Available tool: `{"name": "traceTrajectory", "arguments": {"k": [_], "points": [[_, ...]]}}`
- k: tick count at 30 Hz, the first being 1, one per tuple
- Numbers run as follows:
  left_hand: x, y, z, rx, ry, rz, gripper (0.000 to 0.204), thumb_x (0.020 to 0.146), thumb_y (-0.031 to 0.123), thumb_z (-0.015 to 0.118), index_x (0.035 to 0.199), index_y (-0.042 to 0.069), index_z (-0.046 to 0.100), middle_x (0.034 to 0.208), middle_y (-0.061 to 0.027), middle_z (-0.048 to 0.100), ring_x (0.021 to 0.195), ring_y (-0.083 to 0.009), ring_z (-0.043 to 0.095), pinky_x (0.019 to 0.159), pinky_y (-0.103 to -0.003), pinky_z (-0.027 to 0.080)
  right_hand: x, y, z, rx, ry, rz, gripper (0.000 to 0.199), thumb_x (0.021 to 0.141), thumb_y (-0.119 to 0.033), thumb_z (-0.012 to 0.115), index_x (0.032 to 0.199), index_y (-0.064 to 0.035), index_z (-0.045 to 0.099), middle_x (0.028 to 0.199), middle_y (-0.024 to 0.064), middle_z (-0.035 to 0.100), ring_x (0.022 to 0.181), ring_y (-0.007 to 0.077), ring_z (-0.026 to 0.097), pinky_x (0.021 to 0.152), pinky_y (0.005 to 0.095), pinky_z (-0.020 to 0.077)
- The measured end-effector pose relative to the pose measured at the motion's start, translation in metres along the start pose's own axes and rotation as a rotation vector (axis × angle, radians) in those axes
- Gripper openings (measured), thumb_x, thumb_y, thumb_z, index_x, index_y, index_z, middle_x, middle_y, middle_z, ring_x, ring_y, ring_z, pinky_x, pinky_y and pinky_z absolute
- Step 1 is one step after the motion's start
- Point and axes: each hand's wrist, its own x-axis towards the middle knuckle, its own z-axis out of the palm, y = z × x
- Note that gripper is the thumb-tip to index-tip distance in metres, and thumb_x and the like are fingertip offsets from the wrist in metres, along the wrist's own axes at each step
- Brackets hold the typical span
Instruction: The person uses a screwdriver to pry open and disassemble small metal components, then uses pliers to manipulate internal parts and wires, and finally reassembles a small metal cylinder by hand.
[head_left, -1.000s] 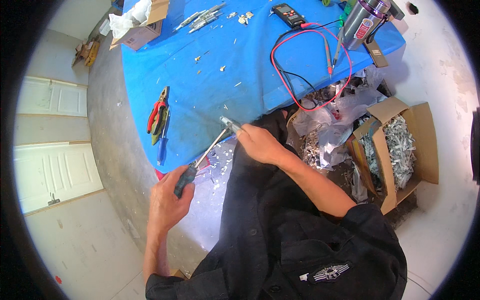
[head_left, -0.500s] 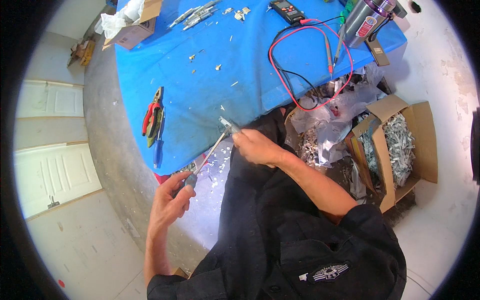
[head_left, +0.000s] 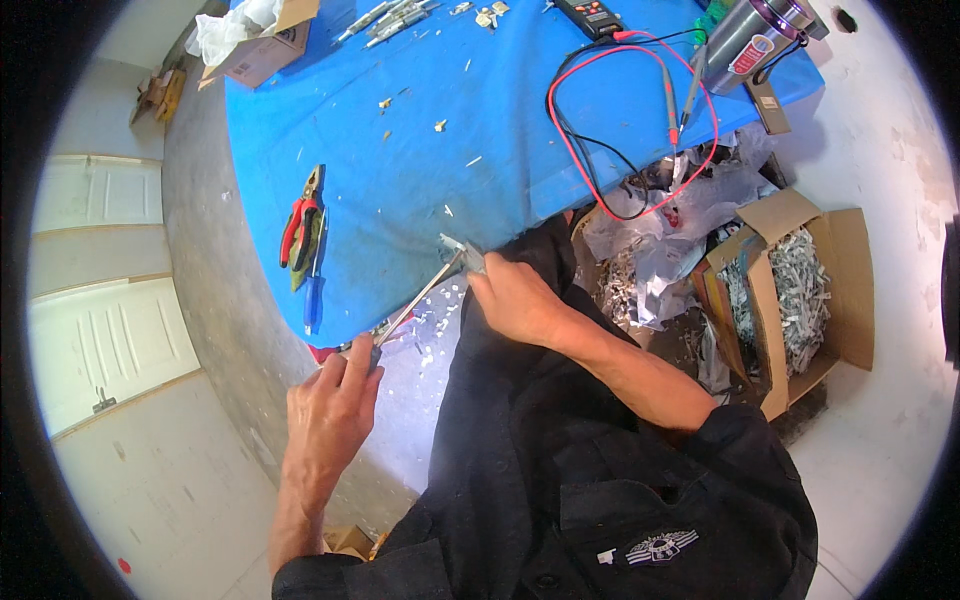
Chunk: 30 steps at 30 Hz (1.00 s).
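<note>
- Screwdriver (head_left: 420,299) gripped in L hand (head_left: 333,405), tip at metal part (head_left: 474,261) by bench (head_left: 380,230) edge.
- R hand (head_left: 520,303) pinches part close to tip.
- Risk: tip may slip if pushed too hard, jabbing R hand.

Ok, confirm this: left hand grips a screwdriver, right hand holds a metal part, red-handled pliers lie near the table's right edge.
Not quite: the red-handled pliers lie near the left edge of the table, as the head view shows. The left hand does grip a screwdriver, and the right hand holds a metal part.
</note>
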Motion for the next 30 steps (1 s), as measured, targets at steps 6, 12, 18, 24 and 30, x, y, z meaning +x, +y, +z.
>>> {"name": "traceTrajectory", "arguments": {"k": [6,12,18,24,30], "points": [[0.001,-0.001,-0.003,-0.197,-0.033,-0.085,0.034,0.092,0.010,0.073,0.125,0.001,0.066,0.091,-0.0175,0.072,0.072,-0.0323,0.071,0.064,-0.041,0.054,0.003,-0.005,0.003,-0.008,0.017,0.068,0.036,0.102,-0.027,0.059,0.096,0.0081,0.058,0.082,0.0371,0.066,0.082,0.0554,0.066,0.073,0.0604,0.0511],[-0.002,-0.004,-0.004,-0.507,-0.075,-0.225,0.029,0.094,0.011,0.070,0.121,-0.001,0.070,0.091,-0.0200,0.073,0.070,-0.0246,0.068,0.065,-0.036,0.053,0.004,0.001,0.003,0.099,0.009,0.017,0.037,0.101,-0.029,0.060,0.097,0.0087,0.058,0.087,0.0377,0.066,0.086,0.0547,0.066,0.076,0.0596,0.0510],[-0.001,-0.004,0.000,-0.432,-0.006,-0.133,0.029,0.096,0.012,0.068,0.122,0.000,0.069,0.094,-0.0197,0.072,0.070,-0.0300,0.070,0.066,-0.040,0.054,0.003,-0.003,0.001,0.052,-0.006,0.043,0.040,0.101,-0.031,0.060,0.097,0.0088,0.059,0.085,0.0368,0.066,0.086,0.0539,0.067,0.077,0.0595,0.0517],[-0.003,0.007,0.005,-0.047,-0.024,-0.073,0.029,0.096,0.017,0.069,0.122,0.005,0.063,0.075,-0.0162,0.064,0.069,-0.0384,0.068,0.060,-0.049,0.054,0.004,-0.008,-0.001,-0.071,-0.036,0.068,0.040,0.103,-0.031,0.058,0.098,0.0080,0.059,0.084,0.0353,0.068,0.083,0.0536,0.068,0.076,0.0608,0.0526],[0.004,-0.014,0.014,-0.240,-0.072,-0.090,0.022,0.100,0.015,0.065,0.117,0.001,0.066,0.083,-0.0205,0.069,0.065,-0.0384,0.066,0.059,-0.045,0.051,0.003,-0.012,-0.006,-0.098,-0.074,0.069,0.036,0.103,-0.027,0.059,0.097,0.0089,0.057,0.081,0.0355,0.068,0.081,0.0543,0.068,0.074,0.0604,0.0535]]}}
